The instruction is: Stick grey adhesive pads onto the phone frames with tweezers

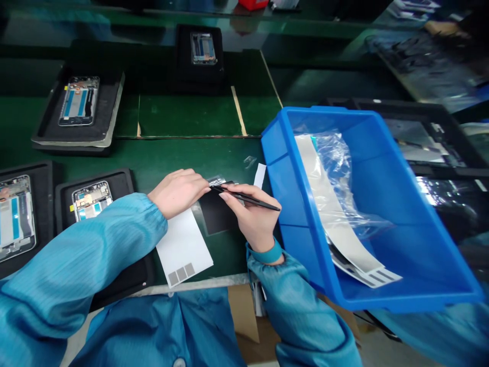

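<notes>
My right hand (254, 214) is closed on black tweezers (248, 198), whose tips point left toward my left hand. My left hand (179, 191) is pinched on a small shiny film piece (216, 180) at the top edge of a black square sheet (217, 214). The black sheet lies on a white backing sheet (183, 247) with grey tabs at its near end. Both lie on the green mat (183, 153) between my hands.
A blue bin (382, 168) at the right holds white strips and clear plastic. Black trays with phone frames (91, 200) (79, 100) (204, 48) stand left and at the back. A small white slip (260, 175) lies by the bin. Another person's hand shows far right.
</notes>
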Available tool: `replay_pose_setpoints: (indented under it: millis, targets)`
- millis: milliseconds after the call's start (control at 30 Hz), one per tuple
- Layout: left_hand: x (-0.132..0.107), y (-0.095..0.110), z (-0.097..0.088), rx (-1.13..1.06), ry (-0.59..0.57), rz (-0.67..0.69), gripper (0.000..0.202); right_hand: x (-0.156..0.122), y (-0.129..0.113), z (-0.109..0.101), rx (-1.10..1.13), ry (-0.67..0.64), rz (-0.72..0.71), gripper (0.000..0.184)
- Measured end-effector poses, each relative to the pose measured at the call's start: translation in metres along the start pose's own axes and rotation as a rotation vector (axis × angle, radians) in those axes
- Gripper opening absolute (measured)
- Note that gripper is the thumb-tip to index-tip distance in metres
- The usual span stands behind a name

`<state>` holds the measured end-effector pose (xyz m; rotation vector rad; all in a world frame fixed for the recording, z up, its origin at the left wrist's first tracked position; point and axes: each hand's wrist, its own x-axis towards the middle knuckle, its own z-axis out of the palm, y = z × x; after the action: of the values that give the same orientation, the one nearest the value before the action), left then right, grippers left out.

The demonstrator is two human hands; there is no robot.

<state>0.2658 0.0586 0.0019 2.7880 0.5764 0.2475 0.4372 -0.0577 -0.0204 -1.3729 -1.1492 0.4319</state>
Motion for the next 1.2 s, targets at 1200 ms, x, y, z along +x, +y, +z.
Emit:
replay_pose_setpoints:
  millis: [1200]
  targets:
    - [-0.222, -0.027, -0.036, 0.197, 0.361, -0.676, 0.032, -0.004, -0.077, 0.213, 0.170, -0.534, 0.532, 0.024]
